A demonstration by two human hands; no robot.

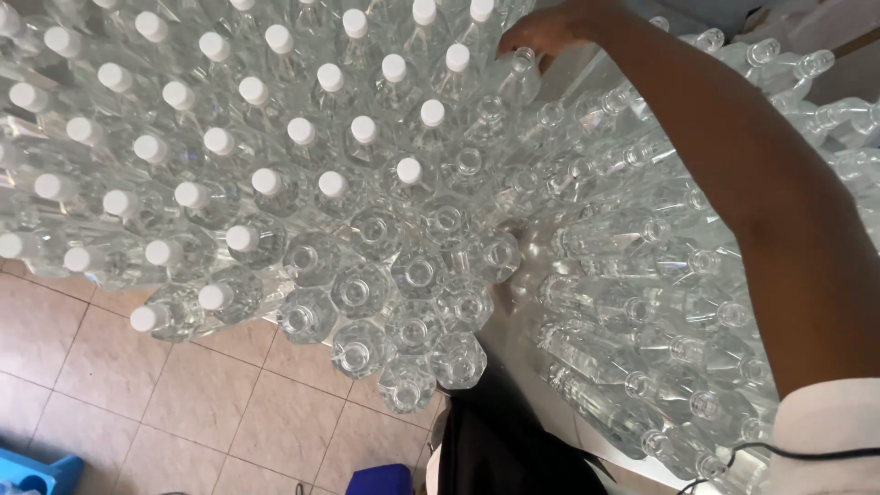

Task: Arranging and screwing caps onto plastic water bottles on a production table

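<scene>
We see one arm only: our right arm [733, 183] runs from the white sleeve [825, 431] at lower right diagonally up to the top centre of the head view. The elbow is nearly straight, the forearm lying above the uncapped bottles on the right. The right hand [545, 32] is at the far end of the reach, wrist bent down, fingers curled over the neck of an uncapped clear bottle [518, 69] at the border between the capped and uncapped groups. The fingertips touch or nearly touch its mouth; we cannot tell from this angle whether the grip is closed on the neck or only resting on it. The left hand is not in view.

Containers: a dense block of clear plastic bottles stands upright, shoulder to shoulder. The capped bottles [229, 137] fill the upper left, each with a white screw cap. The open-mouthed bottles [417, 275] occupy the centre and lower centre, with more open bottles [642, 275] on the right under the arm. All look transparent; whether they hold clear liquid cannot be judged.

Surroundings: a beige tiled floor [137, 394] shows at lower left, with a blue plastic object [37, 472] at the corner and another blue item [380, 478] at the bottom edge. A thin black cable [807, 451] crosses the sleeve.
</scene>
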